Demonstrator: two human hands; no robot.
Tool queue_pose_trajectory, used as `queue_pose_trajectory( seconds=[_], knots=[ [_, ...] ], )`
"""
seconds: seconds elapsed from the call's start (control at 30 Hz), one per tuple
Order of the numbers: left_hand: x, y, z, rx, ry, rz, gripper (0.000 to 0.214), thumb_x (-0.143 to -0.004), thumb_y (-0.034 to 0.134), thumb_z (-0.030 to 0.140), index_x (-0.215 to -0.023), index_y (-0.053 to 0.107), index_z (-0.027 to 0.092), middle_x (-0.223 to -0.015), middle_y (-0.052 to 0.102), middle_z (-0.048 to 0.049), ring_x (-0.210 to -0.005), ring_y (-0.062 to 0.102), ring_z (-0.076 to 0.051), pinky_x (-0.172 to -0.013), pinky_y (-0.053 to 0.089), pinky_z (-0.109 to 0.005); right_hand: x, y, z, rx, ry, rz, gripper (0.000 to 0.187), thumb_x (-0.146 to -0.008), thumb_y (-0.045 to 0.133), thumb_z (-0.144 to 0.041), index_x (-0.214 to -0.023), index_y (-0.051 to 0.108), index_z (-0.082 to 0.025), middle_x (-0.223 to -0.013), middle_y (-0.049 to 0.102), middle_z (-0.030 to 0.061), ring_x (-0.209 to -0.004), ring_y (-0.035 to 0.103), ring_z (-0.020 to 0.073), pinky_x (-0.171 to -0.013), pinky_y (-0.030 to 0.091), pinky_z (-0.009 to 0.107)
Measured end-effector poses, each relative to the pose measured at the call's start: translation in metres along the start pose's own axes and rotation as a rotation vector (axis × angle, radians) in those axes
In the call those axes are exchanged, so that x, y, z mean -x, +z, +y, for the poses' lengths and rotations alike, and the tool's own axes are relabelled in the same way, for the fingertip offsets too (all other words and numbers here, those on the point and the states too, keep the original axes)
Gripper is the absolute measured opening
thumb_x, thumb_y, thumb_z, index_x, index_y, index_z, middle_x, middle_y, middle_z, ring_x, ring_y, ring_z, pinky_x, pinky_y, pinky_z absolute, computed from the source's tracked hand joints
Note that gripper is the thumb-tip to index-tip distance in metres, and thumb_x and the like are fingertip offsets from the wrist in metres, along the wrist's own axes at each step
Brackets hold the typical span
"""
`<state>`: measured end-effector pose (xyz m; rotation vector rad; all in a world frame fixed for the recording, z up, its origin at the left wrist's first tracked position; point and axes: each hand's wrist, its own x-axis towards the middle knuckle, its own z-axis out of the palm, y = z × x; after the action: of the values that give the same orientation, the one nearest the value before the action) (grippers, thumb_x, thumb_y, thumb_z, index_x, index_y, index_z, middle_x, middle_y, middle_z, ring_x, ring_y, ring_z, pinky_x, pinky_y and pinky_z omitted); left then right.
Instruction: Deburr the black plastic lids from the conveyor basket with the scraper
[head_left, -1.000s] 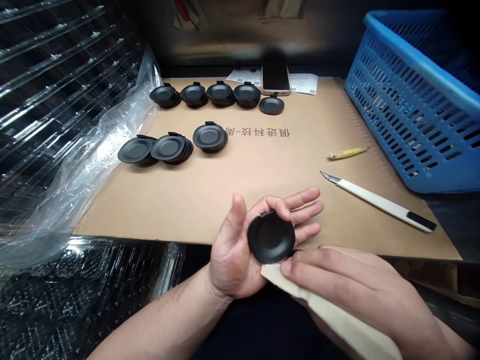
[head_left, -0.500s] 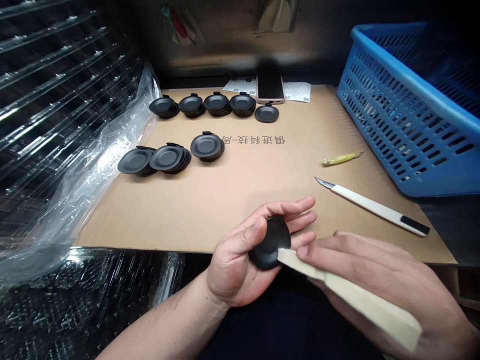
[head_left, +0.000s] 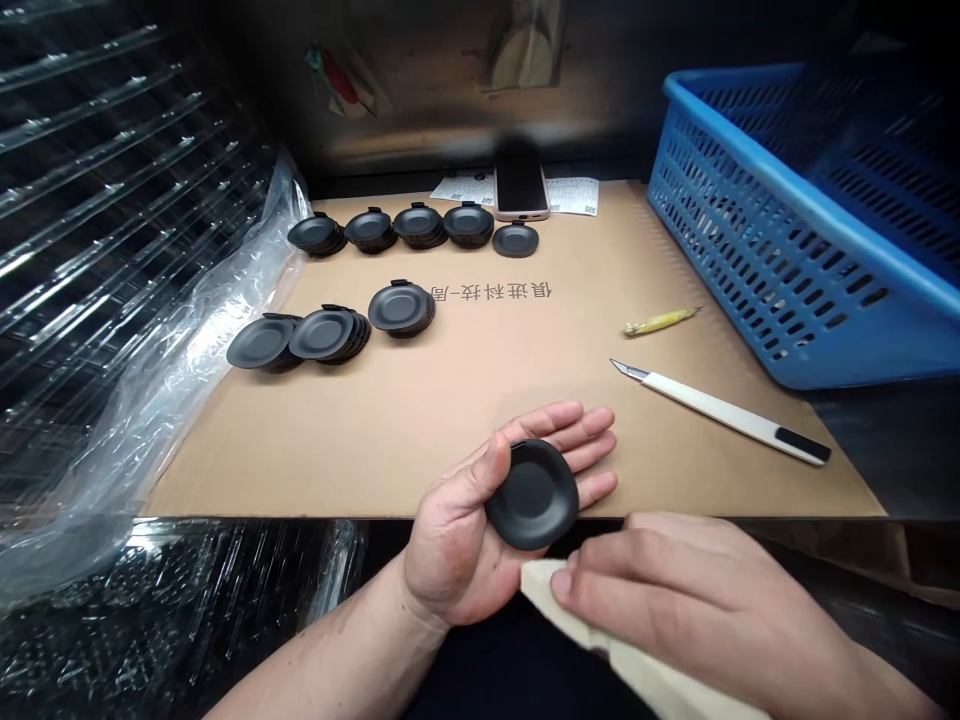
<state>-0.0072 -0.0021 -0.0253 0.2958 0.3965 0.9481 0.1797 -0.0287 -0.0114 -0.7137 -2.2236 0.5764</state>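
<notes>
My left hand (head_left: 465, 520) cradles a round black plastic disc (head_left: 532, 495) with a small tab, thumb pressed on its upper left rim and fingers stretched out behind it. Just below the disc, my right hand (head_left: 675, 590) is closed on a beige cloth (head_left: 600, 640), whose corner lies near the disc's lower edge. Both hands hover over the near edge of a cardboard sheet (head_left: 480, 400).
Short stacks of the same black discs (head_left: 330, 335) sit mid-left, and a further row (head_left: 420, 225) lies at the back by a phone (head_left: 519, 190). A white utility knife (head_left: 720, 410) and a yellow stick (head_left: 660, 320) lie right. A blue basket (head_left: 795, 220) stands at the right; clear plastic trays (head_left: 112, 200) fill the left.
The disc has turned in my left hand so its dished face shows. My right hand and the cloth slid down off the disc's face to just below it.
</notes>
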Motion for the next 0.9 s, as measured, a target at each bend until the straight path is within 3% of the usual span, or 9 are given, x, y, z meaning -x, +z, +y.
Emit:
queue_pose_trajectory(
  seconds=[0.13, 0.23, 0.37, 0.5, 0.73, 0.9],
  knots=[
    [0.000, 0.003, 0.005, 0.026, -0.001, -0.002, 0.056, -0.103, 0.044, 0.053, -0.133, 0.063, 0.010, -0.145, 0.061, -0.0239, -0.135, 0.057, -0.038, -0.105, 0.051, -0.055, 0.005, -0.007, -0.006, 0.057, 0.038, 0.076, 0.020, -0.105, 0.051, -0.023, -0.119, 0.067, -0.020, -0.097, 0.076, 0.0038, -0.087, 0.073, 0.0141, -0.081, 0.059, 0.023],
    [0.001, 0.005, 0.008, 0.078, -0.012, -0.009, 0.060, -0.106, 0.030, 0.051, -0.135, 0.062, 0.009, -0.144, 0.061, -0.0235, -0.128, 0.063, -0.036, -0.096, 0.056, -0.051, 0.009, -0.021, -0.007, 0.156, 0.081, 0.176, 0.024, -0.096, 0.061, -0.014, -0.119, 0.064, -0.019, -0.098, 0.076, 0.0052, -0.089, 0.075, 0.0182, -0.079, 0.063, 0.025],
    [0.003, 0.005, 0.010, 0.102, -0.018, -0.071, 0.054, -0.102, 0.037, 0.042, -0.137, 0.063, 0.010, -0.144, 0.062, -0.0204, -0.128, 0.064, -0.033, -0.095, 0.055, -0.040, 0.017, -0.026, -0.003, 0.186, 0.115, 0.227, 0.036, -0.089, 0.066, -0.011, -0.124, 0.063, -0.018, -0.106, 0.075, 0.0075, -0.095, 0.075, 0.0228, -0.077, 0.065, 0.029],
    [0.002, 0.004, 0.011, 0.118, -0.021, -0.134, 0.053, -0.097, 0.041, 0.038, -0.136, 0.064, 0.010, -0.142, 0.065, -0.0177, -0.129, 0.064, -0.033, -0.094, 0.055, -0.038, 0.024, -0.022, 0.000, 0.179, 0.139, 0.235, 0.040, -0.089, 0.068, -0.012, -0.128, 0.064, -0.018, -0.112, 0.072, 0.0082, -0.102, 0.072, 0.0238, -0.084, 0.064, 0.031],
    [0.003, 0.005, 0.011, 0.126, -0.011, -0.151, 0.055, -0.096, 0.038, 0.037, -0.134, 0.065, 0.009, -0.138, 0.066, -0.0195, -0.124, 0.066, -0.036, -0.090, 0.059, -0.042, 0.029, -0.022, 0.002, 0.106, 0.176, 0.272, 0.046, -0.088, 0.070, -0.013, -0.132, 0.063, -0.021, -0.115, 0.071, 0.0071, -0.105, 0.069, 0.0240, -0.087, 0.061, 0.032],
    [0.003, 0.005, 0.011, 0.133, -0.031, -0.207, 0.056, -0.093, 0.043, 0.039, -0.133, 0.067, 0.008, -0.134, 0.066, -0.0208, -0.115, 0.068, -0.036, -0.078, 0.063, -0.043, 0.035, -0.022, 0.002, 0.077, 0.231, 0.321, 0.043, -0.088, 0.070, -0.016, -0.130, 0.065, -0.024, -0.113, 0.073, 0.0059, -0.105, 0.070, 0.0266, -0.086, 0.062, 0.035]
  ],
)
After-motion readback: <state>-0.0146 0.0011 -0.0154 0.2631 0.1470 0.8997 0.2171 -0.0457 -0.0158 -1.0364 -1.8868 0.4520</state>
